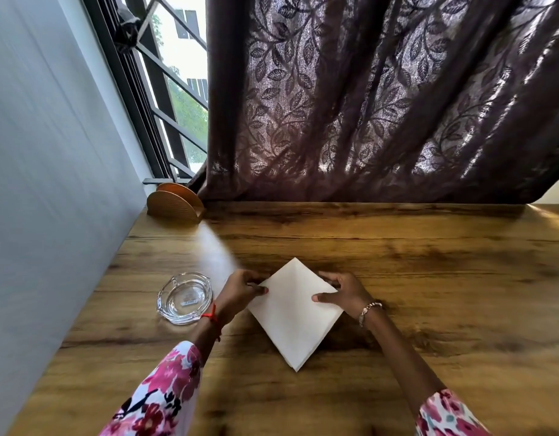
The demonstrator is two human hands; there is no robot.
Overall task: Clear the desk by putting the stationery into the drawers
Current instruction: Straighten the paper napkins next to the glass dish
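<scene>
A white stack of paper [293, 313], turned like a diamond, lies on the wooden desk [429, 278] in front of me. My left hand [242, 289] pinches its left corner between thumb and fingers. My right hand [341, 292] grips its right corner, thumb on top and fingers behind the edge. Both hands touch the paper at the same height. No drawer is in view.
A clear glass ashtray [184, 298] sits on the desk just left of my left wrist. A wooden holder [174, 204] stands in the far left corner by the grey wall. A dark patterned curtain [366, 105] hangs along the desk's back edge beside a window.
</scene>
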